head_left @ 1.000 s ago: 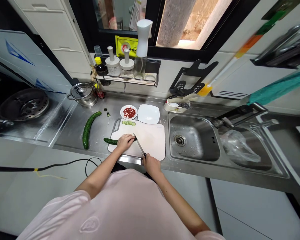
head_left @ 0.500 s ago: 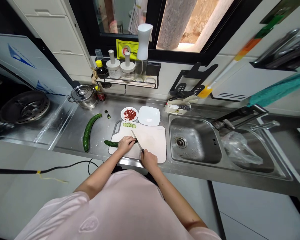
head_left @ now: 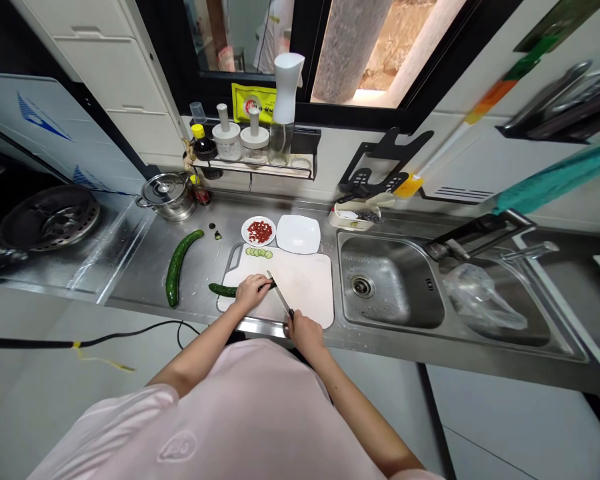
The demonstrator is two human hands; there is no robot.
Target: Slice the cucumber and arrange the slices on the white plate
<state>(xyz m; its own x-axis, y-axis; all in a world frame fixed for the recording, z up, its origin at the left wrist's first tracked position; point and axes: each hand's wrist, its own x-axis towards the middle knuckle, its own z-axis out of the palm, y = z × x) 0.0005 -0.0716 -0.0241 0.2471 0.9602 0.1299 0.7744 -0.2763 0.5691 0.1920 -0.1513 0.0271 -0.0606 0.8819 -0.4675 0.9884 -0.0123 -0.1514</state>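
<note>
My left hand (head_left: 251, 291) is closed over a dark green cucumber (head_left: 223, 290) that lies across the white cutting board (head_left: 305, 287), its left end past the board's edge. In my right hand (head_left: 305, 331) is the black handle of a kitchen knife (head_left: 283, 297). The blade slants up and left, its tip beyond the cucumber's right end. Whether the edge touches the cucumber I cannot tell. A short row of cucumber slices (head_left: 259, 253) lies near the board's top left. Another whole cucumber (head_left: 178, 268) rests on the steel counter to the left.
Behind the board stand a small plate of chopped red pieces (head_left: 259, 231) and a white square plate (head_left: 299, 234). To the right is a steel sink (head_left: 393, 280). At the back left sit a lidded pot (head_left: 167, 195) and a frying pan (head_left: 50, 217). Cucumber ends (head_left: 217, 235) lie nearby.
My right hand and the knife have shifted slightly right and toward me, with the blade tip lower. My left hand stays nearly in place on the cucumber.
</note>
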